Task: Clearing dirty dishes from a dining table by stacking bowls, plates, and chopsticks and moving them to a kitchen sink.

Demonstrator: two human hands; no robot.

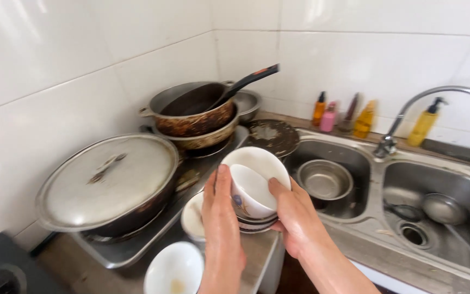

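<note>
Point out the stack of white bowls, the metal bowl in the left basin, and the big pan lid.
stack of white bowls [252, 188], head view, inner wall
metal bowl [325, 179], head view, inside bottom
pan lid [110, 179], head view, top centre

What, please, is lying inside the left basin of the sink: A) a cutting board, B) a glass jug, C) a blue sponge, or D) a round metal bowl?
D: a round metal bowl sits in the left basin of the sink, just beyond the stack of white bowls held between the left hand and the right hand.
</note>
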